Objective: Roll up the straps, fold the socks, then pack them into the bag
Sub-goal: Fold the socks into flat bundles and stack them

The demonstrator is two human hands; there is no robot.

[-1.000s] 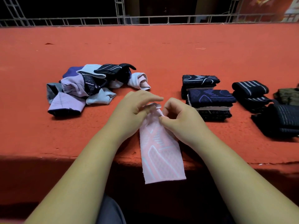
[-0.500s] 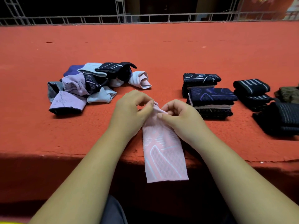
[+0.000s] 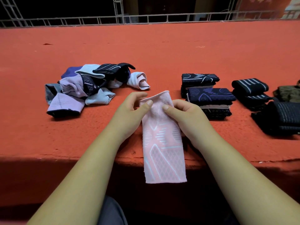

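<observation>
Pink, patterned with pale blue lines: pinching the sock point(image 3: 163, 143) at its far end with both hands. Gripping its left side with the left hand point(image 3: 129, 114), pressing the thumb on top and curling the fingers point(image 3: 138, 96) behind the fabric. Gripping its right side with the right hand point(image 3: 188, 116), laying the thumb flat on the knit and tucking the other fingers underneath. Holding the sock lengthwise, pointing it away from the body, with the far cuff standing up just past the thumbs and the near end hanging over the front edge of the table point(image 3: 146, 51). Working over a red, carpet-like covering.

Facing, to the left and apart from the hands, a loose heap of socks point(image 3: 84, 90) in lilac, pale blue, purple and black, lying tangled over one another. Facing, just beside the right hand, a stack of dark socks point(image 3: 209, 96), folded flat and piled in two overlapping bundles. Seeing farther right the rolled straps point(image 3: 250, 86), black with pale stripes, sitting one upon another, and beyond them a dark bundle point(image 3: 282, 117) lying at the picture's edge, too dim for telling apart. Looking across the table toward a metal railing point(image 3: 146, 18) running along its far side.
</observation>
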